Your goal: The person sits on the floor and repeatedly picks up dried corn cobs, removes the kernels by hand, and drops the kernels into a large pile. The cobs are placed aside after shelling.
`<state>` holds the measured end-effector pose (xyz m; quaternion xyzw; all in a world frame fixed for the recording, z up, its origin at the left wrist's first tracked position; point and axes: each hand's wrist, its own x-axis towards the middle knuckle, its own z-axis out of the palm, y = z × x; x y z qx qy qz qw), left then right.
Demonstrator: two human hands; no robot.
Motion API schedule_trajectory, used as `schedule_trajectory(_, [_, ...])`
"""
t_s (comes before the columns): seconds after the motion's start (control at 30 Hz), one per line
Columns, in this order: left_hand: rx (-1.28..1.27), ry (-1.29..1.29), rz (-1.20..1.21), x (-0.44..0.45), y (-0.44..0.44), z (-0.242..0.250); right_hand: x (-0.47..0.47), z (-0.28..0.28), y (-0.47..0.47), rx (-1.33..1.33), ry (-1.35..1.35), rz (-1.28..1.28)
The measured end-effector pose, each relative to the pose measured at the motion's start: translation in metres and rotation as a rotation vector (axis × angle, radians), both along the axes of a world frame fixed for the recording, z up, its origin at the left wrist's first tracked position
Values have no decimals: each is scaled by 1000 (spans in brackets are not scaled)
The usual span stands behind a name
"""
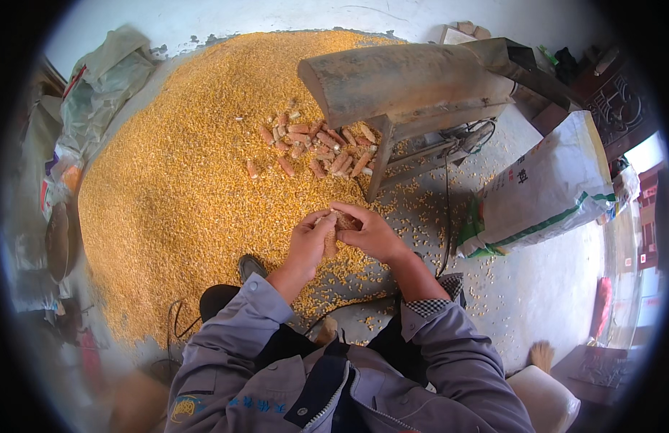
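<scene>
Both hands meet over the near edge of a broad heap of loose corn kernels (204,189). My left hand (308,241) grips a bare corn cob (330,244), which points down toward me. Between the thumb and fingers of my right hand (373,233) is another cob (345,221), pressed up against the first one. The fingers hide parts of both cobs. Just beyond my hands, several stripped reddish cobs (326,143) lie in a loose pile on the kernels.
A rusty metal corn sheller (404,81) on a frame stands at the back right, its leg near the cobs. A black cable (447,216) runs down beside it. A white woven sack (540,189) leans at the right. Plastic sheeting (104,81) is bunched at the left.
</scene>
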<state>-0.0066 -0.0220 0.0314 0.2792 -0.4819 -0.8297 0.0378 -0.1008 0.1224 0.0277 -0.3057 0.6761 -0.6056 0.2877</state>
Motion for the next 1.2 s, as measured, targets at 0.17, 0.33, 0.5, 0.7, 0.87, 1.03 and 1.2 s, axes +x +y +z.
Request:
schedule_trajectory(0.17, [225, -81, 60, -1, -6, 0, -6, 6, 4, 140, -377, -175])
schedule_trajectory(0.33, [380, -76, 109, -4, -13, -5, 2, -3, -4, 208, -278, -189])
schedule_trajectory(0.5, [480, 16, 129, -5, -6, -7, 12, -13, -9, 111, -410, -164])
schedule_trajectory(0.7, [177, -29, 86, -2, -4, -9, 4, -11, -6, -114, -740, -208])
schedule_trajectory(0.87, [304, -46, 114, -2, -11, -13, 0, 2, -3, -166, -916, -304])
schedule_trajectory(1.03, [314, -62, 121, -2, -11, -12, -3, 5, -2, -224, -940, -246])
schedule_trajectory(1.2, [364, -79, 117, -3, -11, -8, -1, 14, 1, -53, -641, -146])
